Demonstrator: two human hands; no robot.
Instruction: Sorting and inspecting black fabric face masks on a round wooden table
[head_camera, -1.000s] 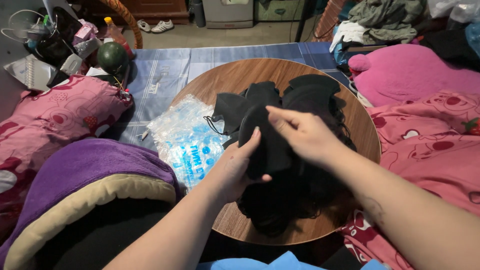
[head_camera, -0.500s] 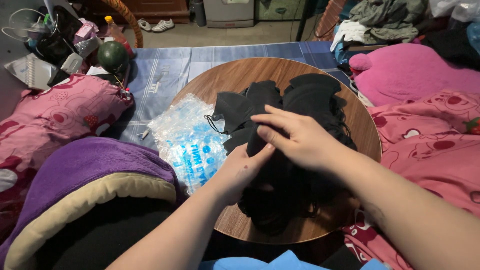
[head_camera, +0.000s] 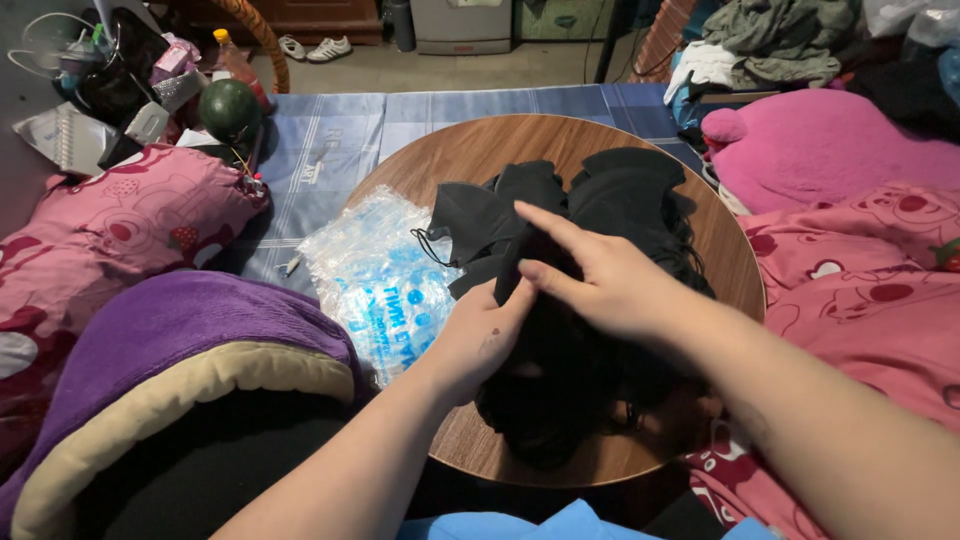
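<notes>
Clear blue-printed plastic package (head_camera: 385, 275) beside left hand (head_camera: 480, 335)

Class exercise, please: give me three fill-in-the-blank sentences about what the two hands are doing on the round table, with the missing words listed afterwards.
1. Both the left hand and the right hand are on a pile of black masks lying on a round ______ table.
2. The crinkled clear plastic bag lies to the ______ of the pile.
3. The plush cushion at lower left is ______ with a cream edge.

Missing words: wooden; left; purple
</notes>
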